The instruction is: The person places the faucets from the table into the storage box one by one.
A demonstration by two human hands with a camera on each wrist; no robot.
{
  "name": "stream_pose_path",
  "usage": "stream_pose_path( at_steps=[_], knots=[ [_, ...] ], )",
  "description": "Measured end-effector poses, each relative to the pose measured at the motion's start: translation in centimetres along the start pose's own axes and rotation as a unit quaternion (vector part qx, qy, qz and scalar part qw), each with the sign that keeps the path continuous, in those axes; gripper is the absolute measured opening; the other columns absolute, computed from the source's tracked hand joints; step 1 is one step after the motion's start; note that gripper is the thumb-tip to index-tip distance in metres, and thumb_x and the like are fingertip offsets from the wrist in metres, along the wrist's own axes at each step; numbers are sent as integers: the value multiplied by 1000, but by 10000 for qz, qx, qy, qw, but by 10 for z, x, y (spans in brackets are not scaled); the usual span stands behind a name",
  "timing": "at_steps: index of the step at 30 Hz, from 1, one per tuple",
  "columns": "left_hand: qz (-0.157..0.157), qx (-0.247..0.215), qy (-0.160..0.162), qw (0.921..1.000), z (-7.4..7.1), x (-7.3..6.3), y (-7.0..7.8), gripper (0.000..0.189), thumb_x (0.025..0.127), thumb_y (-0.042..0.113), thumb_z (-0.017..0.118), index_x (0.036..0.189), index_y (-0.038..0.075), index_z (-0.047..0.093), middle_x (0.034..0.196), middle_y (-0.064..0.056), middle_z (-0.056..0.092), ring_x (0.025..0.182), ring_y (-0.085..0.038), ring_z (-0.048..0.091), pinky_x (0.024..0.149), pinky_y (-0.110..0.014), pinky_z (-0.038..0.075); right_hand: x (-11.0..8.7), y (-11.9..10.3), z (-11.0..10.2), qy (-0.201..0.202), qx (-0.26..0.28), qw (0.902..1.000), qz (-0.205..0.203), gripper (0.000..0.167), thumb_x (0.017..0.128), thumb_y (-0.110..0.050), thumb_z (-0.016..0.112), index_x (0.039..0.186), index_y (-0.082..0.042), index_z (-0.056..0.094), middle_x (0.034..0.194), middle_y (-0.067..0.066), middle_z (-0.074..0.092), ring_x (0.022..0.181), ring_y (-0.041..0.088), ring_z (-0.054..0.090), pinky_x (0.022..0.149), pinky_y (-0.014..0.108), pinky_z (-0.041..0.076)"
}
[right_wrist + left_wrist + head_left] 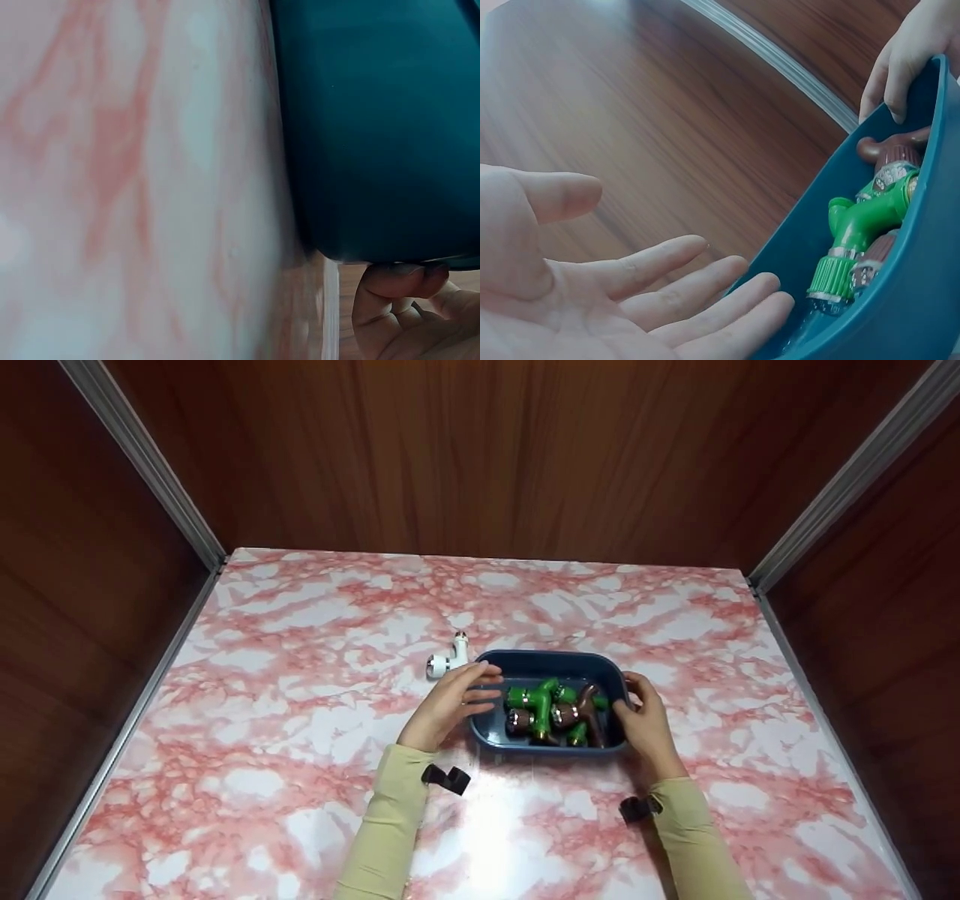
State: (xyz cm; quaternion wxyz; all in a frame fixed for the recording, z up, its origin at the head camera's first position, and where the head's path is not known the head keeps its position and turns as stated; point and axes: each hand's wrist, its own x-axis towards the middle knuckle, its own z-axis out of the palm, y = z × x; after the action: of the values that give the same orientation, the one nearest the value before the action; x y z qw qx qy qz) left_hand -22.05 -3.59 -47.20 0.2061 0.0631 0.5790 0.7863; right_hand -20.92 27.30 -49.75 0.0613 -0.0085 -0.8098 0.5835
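Note:
A blue plastic basin (pixel 551 660) stands on the marbled table with several plastic water taps inside. Among them are a green tap (pixel 541 709) and a brown tap (pixel 589 712); they lie jumbled and overlap. My right hand (pixel 646 724) grips the basin's right end, thumb over the rim and fingers curled against the outside, as the right wrist view also shows. At the opposite end, my left hand (pixel 454 701) has its fingers spread straight over the left rim, holding nothing. In the left wrist view its palm (pixel 577 315) is turned up beside the basin wall.
A white tap (pixel 456 656) lies on the table just beyond my left hand, partly covered by it. Dark wood panels (pixel 480 457) enclose the back and both sides, with metal strips (pixel 150 457) along the corners. The table is red and white (pixel 300 675).

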Motion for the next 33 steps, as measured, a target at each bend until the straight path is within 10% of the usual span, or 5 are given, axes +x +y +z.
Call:
stream_pose_path(
  at_steps=[18,27,33],
  knots=[
    [96,39,226,9997,-14,-10,5,59,98,43,51,134,-4,47,133,-25,50,117,-34,53,102,-49,41,0,0,0,-7,41,10000,37,44,86,15,50,130,12,45,122,32,50,107,41,51,73,16,43],
    [184,-50,309,9993,-20,-13,7,57,100,39,47,134,-7,46,133,-28,48,116,-34,55,102,-52,40,10,35,-1,46,-184,9997,-155,43,89,13,51,131,6,47,123,27,52,108,36,53,76,18,44],
    [342,55,262,9991,-24,-15,6,61,101,41,45,134,-9,44,132,-28,49,118,-39,52,101,-52,41,4,12,-1,-90,-122,9999,-45,44,88,13,50,131,10,44,122,32,50,105,44,53,72,18,45]
  ],
)
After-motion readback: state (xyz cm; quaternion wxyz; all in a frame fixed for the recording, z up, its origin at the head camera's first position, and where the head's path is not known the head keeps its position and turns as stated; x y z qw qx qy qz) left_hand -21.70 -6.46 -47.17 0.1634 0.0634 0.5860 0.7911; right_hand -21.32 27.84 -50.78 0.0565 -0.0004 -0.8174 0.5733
